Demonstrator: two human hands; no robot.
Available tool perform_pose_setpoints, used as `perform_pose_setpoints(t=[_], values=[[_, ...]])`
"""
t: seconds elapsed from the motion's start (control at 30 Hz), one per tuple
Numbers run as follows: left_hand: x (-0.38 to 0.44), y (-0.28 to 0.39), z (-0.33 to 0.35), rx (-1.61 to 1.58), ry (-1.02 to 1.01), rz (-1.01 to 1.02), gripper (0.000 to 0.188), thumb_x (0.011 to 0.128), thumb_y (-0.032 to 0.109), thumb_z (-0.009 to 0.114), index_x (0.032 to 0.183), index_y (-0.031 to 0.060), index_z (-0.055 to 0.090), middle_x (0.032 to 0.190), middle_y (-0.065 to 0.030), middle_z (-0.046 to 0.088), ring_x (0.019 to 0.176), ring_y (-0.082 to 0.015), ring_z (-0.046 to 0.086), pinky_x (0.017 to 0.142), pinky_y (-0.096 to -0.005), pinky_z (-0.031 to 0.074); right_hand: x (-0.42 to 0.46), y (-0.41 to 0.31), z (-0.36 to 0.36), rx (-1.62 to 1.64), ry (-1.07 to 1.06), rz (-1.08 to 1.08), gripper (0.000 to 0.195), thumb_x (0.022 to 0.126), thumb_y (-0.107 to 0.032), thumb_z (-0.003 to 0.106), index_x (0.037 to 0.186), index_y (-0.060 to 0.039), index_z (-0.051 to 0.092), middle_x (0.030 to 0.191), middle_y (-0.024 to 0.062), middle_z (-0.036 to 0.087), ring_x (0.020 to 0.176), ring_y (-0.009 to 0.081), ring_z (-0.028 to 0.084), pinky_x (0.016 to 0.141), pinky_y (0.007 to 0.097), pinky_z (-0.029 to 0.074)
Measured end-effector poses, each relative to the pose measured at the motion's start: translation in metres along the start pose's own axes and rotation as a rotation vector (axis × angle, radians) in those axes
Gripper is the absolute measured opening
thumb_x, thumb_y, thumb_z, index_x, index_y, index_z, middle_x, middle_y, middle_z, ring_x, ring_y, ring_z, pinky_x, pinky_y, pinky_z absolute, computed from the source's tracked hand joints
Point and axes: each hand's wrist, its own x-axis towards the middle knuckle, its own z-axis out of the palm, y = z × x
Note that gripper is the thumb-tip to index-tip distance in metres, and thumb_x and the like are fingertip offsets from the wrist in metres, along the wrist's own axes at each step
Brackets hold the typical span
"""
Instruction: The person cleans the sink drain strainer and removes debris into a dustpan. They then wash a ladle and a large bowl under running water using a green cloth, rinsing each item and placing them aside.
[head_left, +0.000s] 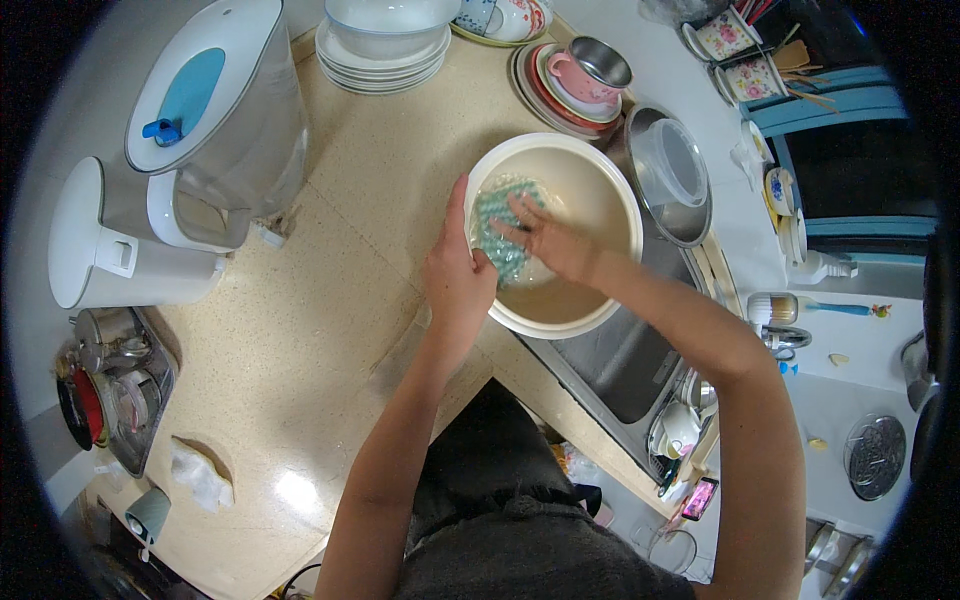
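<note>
A cream-coloured round basin (592, 180) is tilted above the corner between counter and sink. My left hand (457, 274) grips its left rim, thumb at the edge and fingers along the outside. Inside, a wet green-and-white checked cloth (501, 244) lies against the left wall with suds around it. My right hand (551, 244) reaches into the basin from the right, fingers spread and touching the cloth; the fingertips are blurred. Whether the basin's underside rests on the counter is hidden.
A steel sink (622, 360) lies right of the basin, with a metal bowl (694, 225) behind. Stacked plates (382, 79) and a pink cup (589, 75) on plates stand at the back. Water pitchers (262, 142) and a white cloth (199, 476) are left.
</note>
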Motion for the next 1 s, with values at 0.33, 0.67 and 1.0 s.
perform_pose_setpoints(t=[0.33,0.67,1.0], values=[[-0.005,-0.004,-0.004,-0.102,0.015,0.013,0.081,0.067,-0.012,0.048,0.14,0.0179,0.032,0.126,-0.0169,0.053,0.088,-0.0327,0.065,0.071,-0.0355,0.052,-0.014,0.002,-0.015,0.199,0.009,0.099,0.076,0.082,0.001,0.046,0.146,-0.0272,0.018,0.15,0.0199,0.011,0.138,0.0411,0.014,0.11,0.0484,0.023],[-0.01,-0.004,-0.011,-0.152,-0.036,0.048,0.075,0.072,-0.019,0.036,0.141,0.0116,0.03,0.135,-0.021,0.043,0.123,-0.0299,0.045,0.096,-0.034,0.042,-0.013,-0.053,-0.016,0.26,-0.004,-0.192,0.043,0.084,-0.01,0.046,0.126,-0.0012,0.049,0.143,0.0167,0.033,0.139,0.0352,0.013,0.11,0.0519,0.018],[-0.029,-0.011,-0.015,-0.231,0.056,0.022,0.072,0.072,-0.016,0.035,0.139,0.0066,0.03,0.127,-0.0228,0.047,0.118,-0.0304,0.05,0.098,-0.0366,0.04,0.001,-0.062,-0.024,-0.067,0.179,0.022,0.048,0.088,-0.017,0.04,0.134,-0.0023,0.041,0.147,0.0172,0.026,0.14,0.033,0.014,0.112,0.0489,0.013]])
